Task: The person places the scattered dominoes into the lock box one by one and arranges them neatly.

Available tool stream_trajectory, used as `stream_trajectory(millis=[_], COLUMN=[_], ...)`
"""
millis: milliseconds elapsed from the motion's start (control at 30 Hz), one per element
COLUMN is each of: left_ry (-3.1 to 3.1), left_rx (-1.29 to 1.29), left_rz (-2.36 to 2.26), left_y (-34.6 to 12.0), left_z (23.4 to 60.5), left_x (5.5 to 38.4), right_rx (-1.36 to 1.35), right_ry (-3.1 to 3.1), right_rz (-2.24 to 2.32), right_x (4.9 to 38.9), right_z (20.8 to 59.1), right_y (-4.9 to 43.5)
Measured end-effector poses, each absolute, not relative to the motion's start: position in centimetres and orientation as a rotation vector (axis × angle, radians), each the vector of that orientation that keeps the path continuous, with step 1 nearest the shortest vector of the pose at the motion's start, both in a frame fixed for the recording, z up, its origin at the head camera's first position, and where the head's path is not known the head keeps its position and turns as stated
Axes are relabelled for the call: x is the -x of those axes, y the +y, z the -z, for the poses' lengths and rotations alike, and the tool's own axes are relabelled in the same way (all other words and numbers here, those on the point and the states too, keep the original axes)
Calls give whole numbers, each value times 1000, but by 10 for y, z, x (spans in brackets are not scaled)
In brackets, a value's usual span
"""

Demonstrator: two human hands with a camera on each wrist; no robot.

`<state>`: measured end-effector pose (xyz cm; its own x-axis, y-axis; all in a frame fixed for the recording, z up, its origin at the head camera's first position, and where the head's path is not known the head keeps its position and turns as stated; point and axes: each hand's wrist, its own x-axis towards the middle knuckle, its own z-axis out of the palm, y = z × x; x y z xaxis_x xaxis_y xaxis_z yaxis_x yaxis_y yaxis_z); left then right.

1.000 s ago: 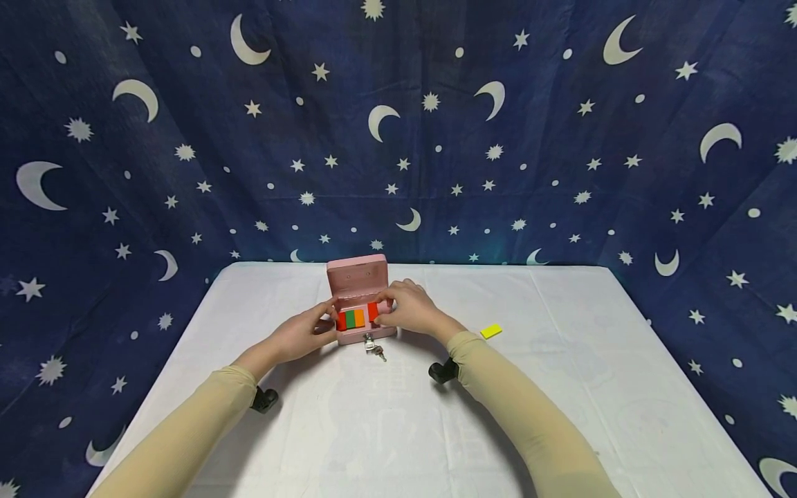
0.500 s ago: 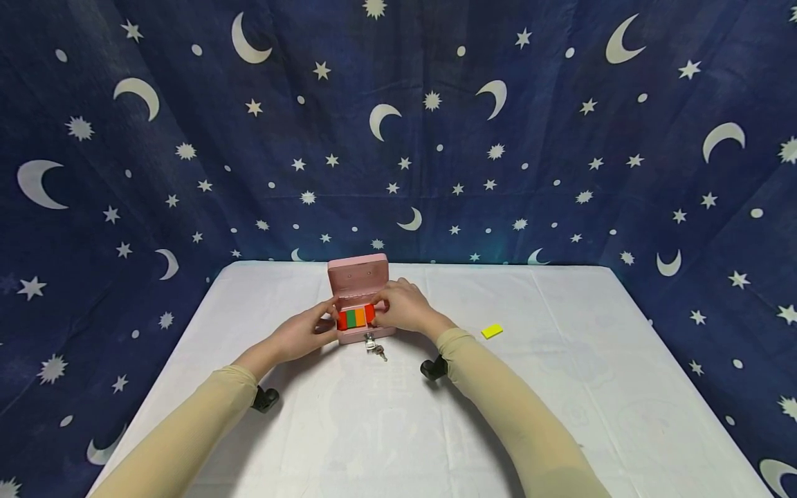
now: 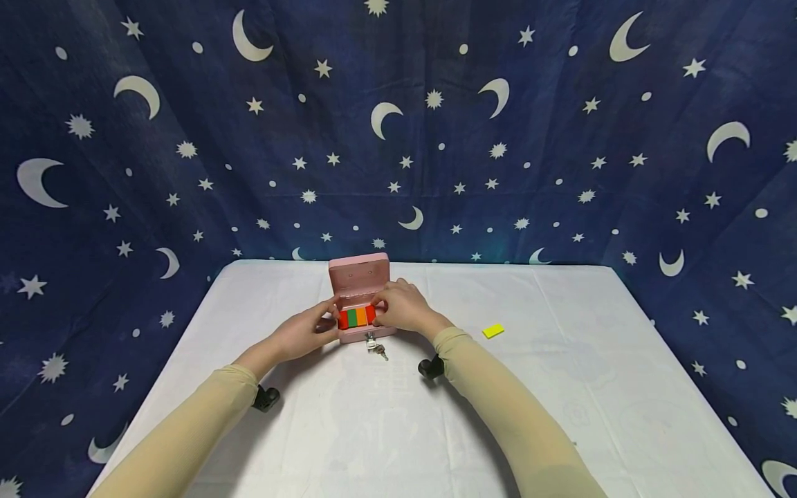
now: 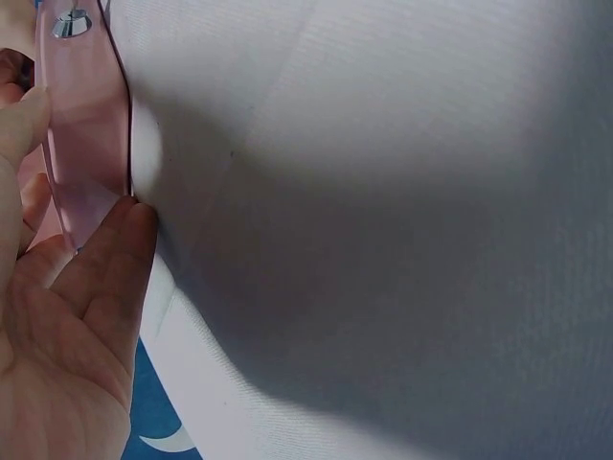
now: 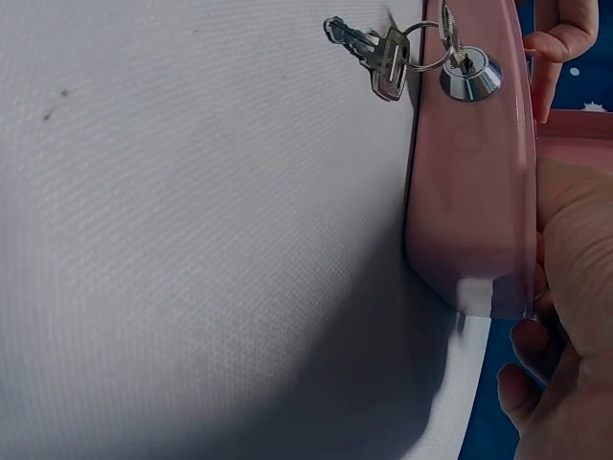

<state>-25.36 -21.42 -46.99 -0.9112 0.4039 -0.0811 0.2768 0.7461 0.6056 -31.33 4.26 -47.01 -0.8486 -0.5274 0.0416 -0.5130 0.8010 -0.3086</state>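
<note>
A pink metal cash box point(image 3: 359, 275) stands with its lid raised near the back of the table. Inside it, a red block point(image 3: 343, 320), a green block point(image 3: 352, 318) and an orange block point(image 3: 361, 317) sit side by side. My left hand point(image 3: 300, 335) grips the box's left end; in the left wrist view its fingertips point(image 4: 134, 216) touch the outer corner. Over the right end, my right hand point(image 3: 407, 306) reaches in and pinches a second red block point(image 3: 371, 315) beside the orange one. The right wrist view hides those fingertips behind the box wall.
Keys point(image 5: 391, 57) hang on a ring from the lock point(image 5: 471, 75) at the box front. A yellow block point(image 3: 493, 331) lies on the white table cloth point(image 3: 373, 429), to the right of the box. A dark blue moon-and-star curtain point(image 3: 436, 138) rises behind the table.
My right hand has moved slightly left, bringing the second red block up against the orange one. The left hand stays at the box's left end.
</note>
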Motion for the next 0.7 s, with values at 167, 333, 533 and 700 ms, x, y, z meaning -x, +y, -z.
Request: stream_trajectory(millis=[167,333,533,700], left_ry=[2740,2743,2739,2734], left_rx=[-546,-551,-562,-562], left_rz=[-900,-903,-916,-918], left_y=[-215,-214,-214,-214], left_z=[470,469,469,469], left_x=[254,253,253,253], right_rx=[839,835,825,821], right_ry=[2929,2924,2915,2910], right_rz=[464,448,427,420], right_x=[314,314,315,315], right_z=[470,468,468,469], right_y=[41,40,39,38])
